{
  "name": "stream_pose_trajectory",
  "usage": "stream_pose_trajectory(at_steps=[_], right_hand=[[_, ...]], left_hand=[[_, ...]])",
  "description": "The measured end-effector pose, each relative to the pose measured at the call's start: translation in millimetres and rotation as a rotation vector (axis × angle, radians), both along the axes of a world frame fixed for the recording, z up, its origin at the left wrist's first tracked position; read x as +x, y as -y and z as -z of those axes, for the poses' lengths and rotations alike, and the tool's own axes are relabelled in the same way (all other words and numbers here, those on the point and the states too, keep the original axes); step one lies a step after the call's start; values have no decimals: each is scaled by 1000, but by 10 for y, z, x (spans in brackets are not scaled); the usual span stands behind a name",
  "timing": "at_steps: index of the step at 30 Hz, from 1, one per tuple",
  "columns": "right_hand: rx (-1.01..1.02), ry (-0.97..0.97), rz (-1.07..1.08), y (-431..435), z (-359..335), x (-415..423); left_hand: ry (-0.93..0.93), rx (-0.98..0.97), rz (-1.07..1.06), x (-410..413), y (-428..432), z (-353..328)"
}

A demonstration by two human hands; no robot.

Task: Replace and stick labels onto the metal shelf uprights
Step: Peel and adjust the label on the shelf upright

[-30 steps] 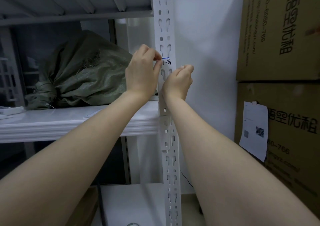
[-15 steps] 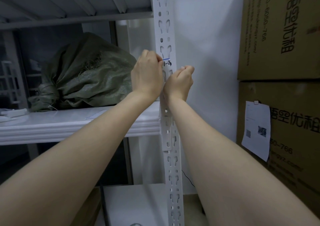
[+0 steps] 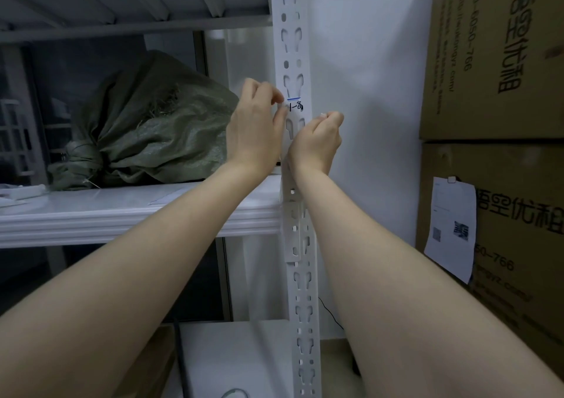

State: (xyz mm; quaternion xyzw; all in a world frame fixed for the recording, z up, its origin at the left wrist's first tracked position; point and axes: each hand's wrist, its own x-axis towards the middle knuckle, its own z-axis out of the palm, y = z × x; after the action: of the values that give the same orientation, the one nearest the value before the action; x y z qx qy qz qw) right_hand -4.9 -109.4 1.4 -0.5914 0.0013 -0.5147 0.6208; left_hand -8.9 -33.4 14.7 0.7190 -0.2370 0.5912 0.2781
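Label (image 3: pixel 294 105), marked with a blue top line and black handwriting, is stuck to the front of the white slotted upright (image 3: pixel 300 275), above the shelf board (image 3: pixel 122 211). Its left edge is pinched between thumb and forefinger of the left hand (image 3: pixel 256 129). The right hand (image 3: pixel 316 141) is curled against the upright just below the label; whether anything is held cannot be told. A green sack (image 3: pixel 146 123) is seen on the shelf board, and cardboard boxes (image 3: pixel 494 62) are stacked at the right.
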Motion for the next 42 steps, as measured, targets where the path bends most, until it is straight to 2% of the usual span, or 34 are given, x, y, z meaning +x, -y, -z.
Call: stream_pose_trajectory(at_steps=[10, 14, 20, 36, 40, 42], right_hand=[[-4, -11, -11, 10, 5, 24], [-6, -10, -12, 13, 8, 23], [-3, -11, -12, 8, 19, 28], [6, -16, -25, 19, 14, 22], [1, -4, -16, 13, 26, 24], [-14, 5, 12, 22, 34, 24]], left_hand=[[-101, -30, 12, -35, 45, 22], [-63, 25, 3, -19, -7, 95], [5, -4, 13, 9, -52, 59], [-19, 106, -20, 26, -28, 146], [-22, -32, 47, 62, -75, 94], [-86, -152, 150, 50, -84, 47]])
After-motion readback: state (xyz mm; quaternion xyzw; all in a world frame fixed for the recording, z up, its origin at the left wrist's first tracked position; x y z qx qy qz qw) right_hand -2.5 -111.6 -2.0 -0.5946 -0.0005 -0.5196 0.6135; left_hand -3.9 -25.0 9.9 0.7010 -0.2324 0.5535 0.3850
